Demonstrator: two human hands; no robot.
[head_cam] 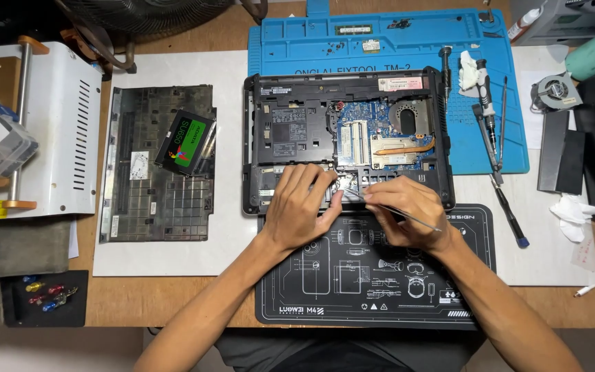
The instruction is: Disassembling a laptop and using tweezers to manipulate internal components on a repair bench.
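An opened black laptop (290,131) lies bottom-up with its blue circuit board (370,127) and copper heat pipe exposed. My left hand (301,207) rests on the laptop's near edge, fingers spread and pressing down near the middle. Beside it, my right hand (408,213) pinches thin metal tweezers (390,207), whose tips point left into the laptop's near edge between both hands. The spot under the tips is too small to make out.
The removed bottom cover (139,200) lies at left with a black and green drive (186,142) on it. A blue mat (380,41) lies behind, screwdrivers (490,131) and a small fan (556,91) at right, a black mat (373,275) near me.
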